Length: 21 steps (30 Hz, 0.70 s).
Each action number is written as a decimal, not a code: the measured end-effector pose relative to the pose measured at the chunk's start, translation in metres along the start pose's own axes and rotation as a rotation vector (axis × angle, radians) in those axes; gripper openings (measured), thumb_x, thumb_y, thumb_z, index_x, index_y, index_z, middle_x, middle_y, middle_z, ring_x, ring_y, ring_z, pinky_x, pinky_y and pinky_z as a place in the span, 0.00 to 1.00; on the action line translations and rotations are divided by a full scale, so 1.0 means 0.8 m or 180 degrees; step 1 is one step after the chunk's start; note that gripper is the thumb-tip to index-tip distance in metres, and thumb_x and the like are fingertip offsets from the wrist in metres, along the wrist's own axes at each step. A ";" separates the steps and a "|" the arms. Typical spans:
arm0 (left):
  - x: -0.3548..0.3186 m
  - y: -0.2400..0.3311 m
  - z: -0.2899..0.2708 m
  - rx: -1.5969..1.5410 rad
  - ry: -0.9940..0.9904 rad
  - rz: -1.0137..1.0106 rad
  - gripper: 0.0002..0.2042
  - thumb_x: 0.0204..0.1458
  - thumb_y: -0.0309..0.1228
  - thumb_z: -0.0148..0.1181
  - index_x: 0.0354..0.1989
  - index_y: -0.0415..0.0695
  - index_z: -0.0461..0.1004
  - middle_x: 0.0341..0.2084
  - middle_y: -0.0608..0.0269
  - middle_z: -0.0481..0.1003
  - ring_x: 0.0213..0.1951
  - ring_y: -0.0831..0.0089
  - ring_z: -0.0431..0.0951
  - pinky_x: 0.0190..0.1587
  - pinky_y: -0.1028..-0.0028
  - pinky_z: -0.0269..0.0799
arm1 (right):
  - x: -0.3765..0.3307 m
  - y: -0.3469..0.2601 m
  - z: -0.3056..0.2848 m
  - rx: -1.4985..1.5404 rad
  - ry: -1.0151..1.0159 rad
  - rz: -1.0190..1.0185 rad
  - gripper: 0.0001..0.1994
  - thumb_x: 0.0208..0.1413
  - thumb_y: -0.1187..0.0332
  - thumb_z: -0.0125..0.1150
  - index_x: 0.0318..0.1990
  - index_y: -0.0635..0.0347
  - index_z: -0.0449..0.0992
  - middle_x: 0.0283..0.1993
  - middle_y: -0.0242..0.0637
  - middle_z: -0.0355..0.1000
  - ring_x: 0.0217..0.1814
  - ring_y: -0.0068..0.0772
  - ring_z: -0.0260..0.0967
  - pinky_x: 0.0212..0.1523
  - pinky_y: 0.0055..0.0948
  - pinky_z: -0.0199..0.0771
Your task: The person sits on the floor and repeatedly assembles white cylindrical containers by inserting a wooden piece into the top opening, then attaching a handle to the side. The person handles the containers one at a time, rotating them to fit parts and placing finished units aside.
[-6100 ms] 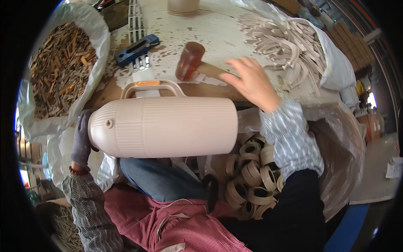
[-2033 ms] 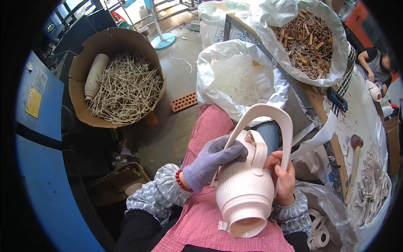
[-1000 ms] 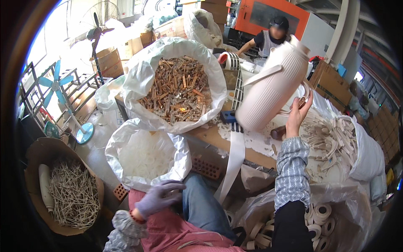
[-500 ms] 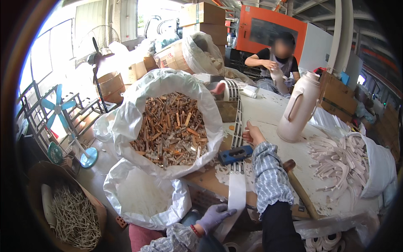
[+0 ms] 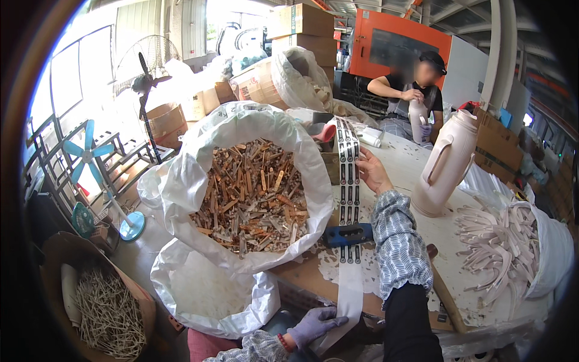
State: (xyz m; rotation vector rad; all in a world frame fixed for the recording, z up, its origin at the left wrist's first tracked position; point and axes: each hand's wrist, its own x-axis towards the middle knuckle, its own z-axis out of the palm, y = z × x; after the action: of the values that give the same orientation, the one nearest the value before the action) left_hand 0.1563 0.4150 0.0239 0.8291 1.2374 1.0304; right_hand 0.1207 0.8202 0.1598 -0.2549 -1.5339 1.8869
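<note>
A long strip of black stickers (image 5: 349, 181) in rows on white backing runs from the far side of the table toward me. It passes through a blue block-like tool (image 5: 348, 234) with a slot. Bare, my right hand (image 5: 374, 172) pinches the strip's right edge beyond that tool. My left hand (image 5: 316, 326), in a purple glove, is closed on the bare white backing strip (image 5: 350, 289) hanging over the near table edge. Some fingertips of the left hand are hidden by the strip.
Left of the strip stands a white sack (image 5: 175, 199) of small brown pieces. A hammer (image 5: 447, 295), a pale pink flask body (image 5: 443, 163) and a heap of pink handles (image 5: 497, 250) lie to the right. Across the table sits a co-worker (image 5: 416, 90) handling another flask body.
My right hand has moved farther along the strip and now grips its edge. More stickers show on my side of the blue tool. My left hand stays on the backing.
</note>
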 end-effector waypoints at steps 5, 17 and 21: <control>-0.017 -0.047 0.011 0.0222 -0.0306 -0.0165 0.17 0.56 0.39 0.64 0.48 0.39 0.77 0.35 0.70 0.79 0.35 0.85 0.73 0.39 0.80 0.70 | -0.031 -0.030 0.027 -0.1779 0.0526 0.0187 0.23 0.55 0.67 0.64 0.57 0.63 0.68 0.43 0.34 0.74 0.43 0.27 0.73 0.41 0.27 0.74; -0.061 -0.099 0.023 0.0154 0.0001 0.0341 0.18 0.56 0.43 0.62 0.40 0.37 0.77 0.30 0.60 0.78 0.32 0.76 0.75 0.35 0.73 0.71 | -0.285 0.007 0.053 -0.4043 -0.1312 -0.0370 0.32 0.37 0.60 0.73 0.55 0.56 0.74 0.54 0.40 0.71 0.57 0.48 0.64 0.60 0.41 0.61; -0.080 -0.113 0.039 0.1001 -0.0360 0.0069 0.17 0.56 0.44 0.60 0.46 0.44 0.78 0.33 0.58 0.80 0.38 0.65 0.78 0.43 0.70 0.72 | -0.249 0.037 0.045 -0.3961 -0.0635 -0.1012 0.26 0.39 0.62 0.71 0.51 0.56 0.77 0.51 0.39 0.74 0.52 0.48 0.64 0.59 0.39 0.60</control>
State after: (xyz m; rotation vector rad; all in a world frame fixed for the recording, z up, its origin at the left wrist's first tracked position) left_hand 0.2009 0.3256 -0.0327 1.1294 1.3137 0.8041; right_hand 0.2390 0.6682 0.0904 -0.3266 -2.5253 0.5250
